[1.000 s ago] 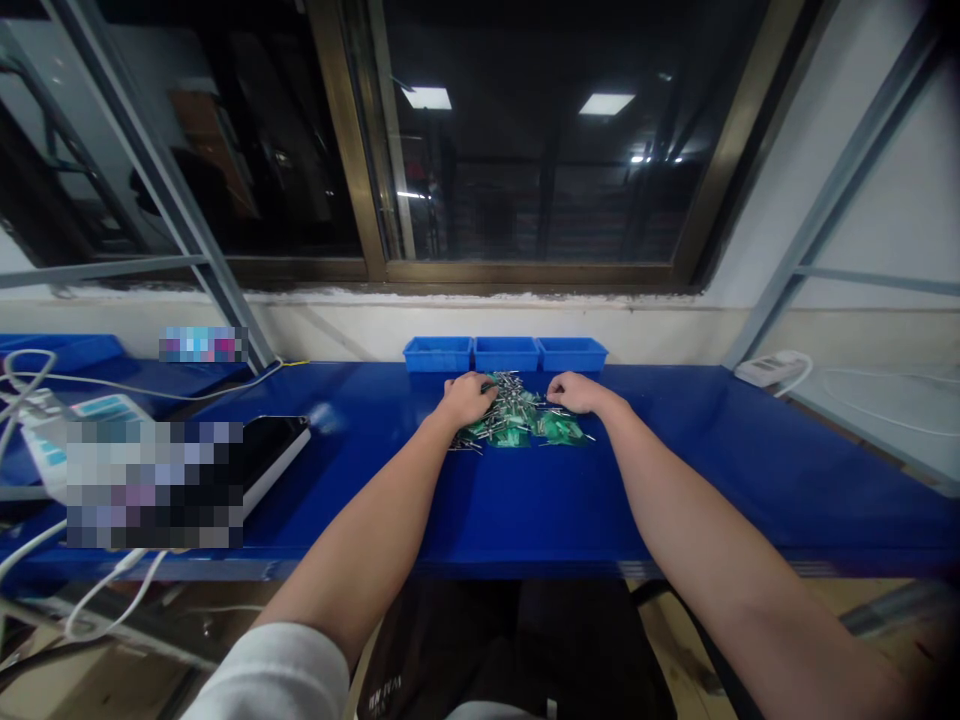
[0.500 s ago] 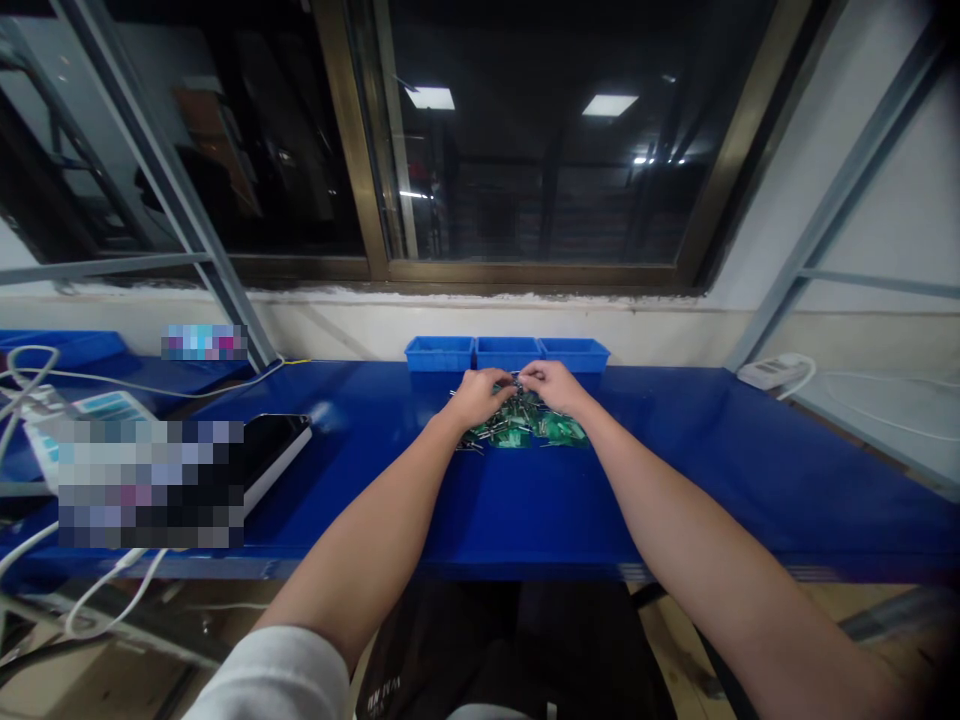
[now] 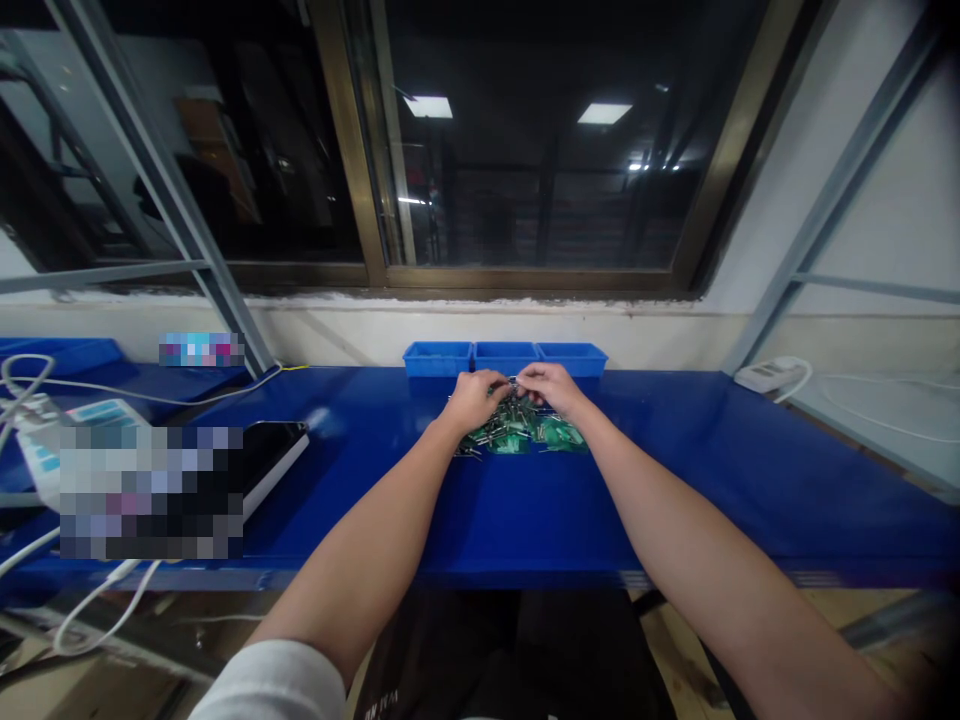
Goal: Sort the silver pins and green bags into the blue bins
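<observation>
A pile of small metal pins or screws (image 3: 495, 432) mixed with green pieces (image 3: 514, 444) lies on the blue table (image 3: 480, 520). Over the pile's left side is my left hand (image 3: 478, 397), its thumb and fingers curled together. Facing it from the right, my right hand (image 3: 551, 388) has its fingers pinched, the tips close to those of my left hand. Whatever sits between the fingertips is too small to name. Both hands partly cover the far side of the pile.
Three blue bins (image 3: 506, 358) stand side by side behind the pile, near the wall. At the left lie a dark-screened device (image 3: 277, 440), partly blurred out, and white cables (image 3: 142, 600). A white power strip (image 3: 772, 373) rests at the right. Grey metal posts (image 3: 817, 210) flank the table.
The view has shifted very slightly. Both hands stay over the pile with their fingertips close together, with only small finger movement.
</observation>
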The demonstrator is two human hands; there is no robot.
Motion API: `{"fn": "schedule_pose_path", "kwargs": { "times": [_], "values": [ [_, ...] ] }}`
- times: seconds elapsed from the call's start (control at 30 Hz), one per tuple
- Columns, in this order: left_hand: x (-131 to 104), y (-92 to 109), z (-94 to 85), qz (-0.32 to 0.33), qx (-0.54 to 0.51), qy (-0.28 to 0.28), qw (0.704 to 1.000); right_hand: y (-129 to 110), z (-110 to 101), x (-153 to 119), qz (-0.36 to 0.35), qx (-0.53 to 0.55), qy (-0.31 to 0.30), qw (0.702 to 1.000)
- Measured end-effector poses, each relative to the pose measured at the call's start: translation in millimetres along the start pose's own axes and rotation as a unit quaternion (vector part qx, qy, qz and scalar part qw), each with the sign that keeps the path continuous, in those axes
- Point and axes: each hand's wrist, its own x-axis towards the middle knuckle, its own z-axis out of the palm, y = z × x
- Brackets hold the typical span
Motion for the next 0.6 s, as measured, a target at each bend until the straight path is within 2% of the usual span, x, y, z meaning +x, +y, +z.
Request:
{"fn": "schedule_pose_path", "kwargs": {
  "times": [0.17, 0.23, 0.37, 0.47, 0.6],
  "values": [
    [-1.3, 1.3, -2.4, -0.038, -0.022, 0.004, 0.999, 3.9, -3.2, 2.4, 0.004, 0.049, 0.047, 0.998],
    [-1.7, -3.2, -4.0, -0.083, -0.030, 0.026, 0.996, 4.2, -5.2, 2.1, 0.008, 0.027, 0.062, 0.998],
    [-1.4, -16.5, -5.3, -0.149, -0.008, 0.060, 0.987, 4.2, -8.5, 1.9, 0.035, -0.035, 0.042, 0.998],
    [-0.4, -21.2, -4.0, -0.154, 0.016, 0.064, 0.986, 4.9, -8.6, 6.3, 0.038, -0.037, 0.062, 0.997],
    [1.0, -20.3, -2.0, -0.141, 0.033, 0.061, 0.988, 6.7, -7.8, 15.0, -0.022, 0.006, 0.119, 0.993]
  ]
}}
